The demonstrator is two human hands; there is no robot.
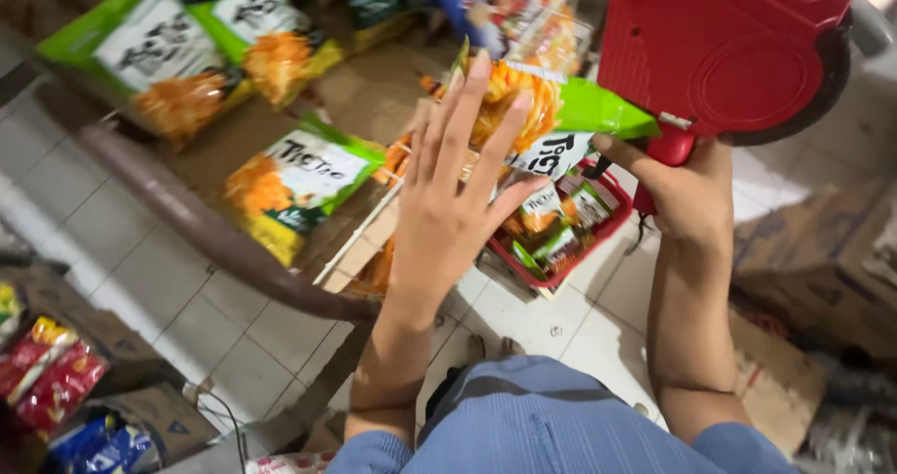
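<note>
My left hand [455, 189] is raised with fingers spread, its fingertips pressed against the back of a green and orange snack bag [551, 110] held up in front of me. My right hand [687, 189] grips the handle of a big red price-label gun [724, 49] whose nose meets the bag's right edge. Below the bag stands a red basket [612, 186] filled with more snack packs.
Several matching green snack bags [290, 180] lie on a brown cardboard surface at the upper left, edged by a brown rail [201, 226]. Cardboard boxes [813, 268] stand at the right. Red and blue packets [51, 376] sit at the lower left on the tiled floor.
</note>
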